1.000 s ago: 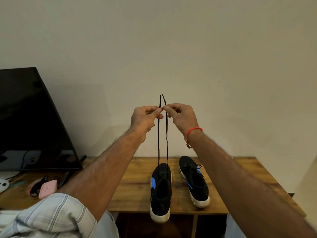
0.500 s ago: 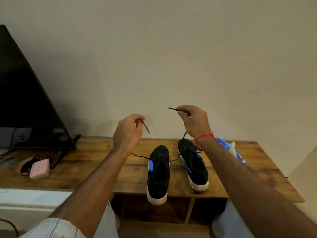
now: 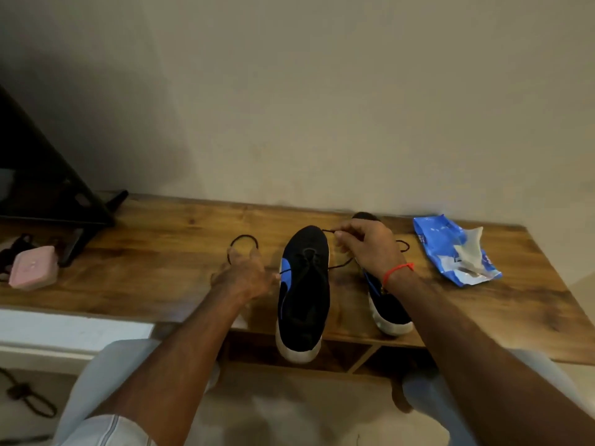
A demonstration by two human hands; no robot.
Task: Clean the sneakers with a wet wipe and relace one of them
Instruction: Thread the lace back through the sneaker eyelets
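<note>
Head view: right hand [image 3: 370,249] pinches lace [image 3: 338,268], hiding far sneaker's [image 3: 391,312] toe; left hand [image 3: 244,275] blurred, grip indeterminable.

both forearms bare, w/ visible hair. right hand [image 3: 370,249]: thin red thread band [image 3: 397,270] round the wrist, small dangling bit on its underside. left hand [image 3: 244,278]: nothing on wrist. pale striped short sleeve [image 3: 106,429] at left upper arm. light trousers [image 3: 106,368] below the desk [image 3: 161,252] edge.
</note>
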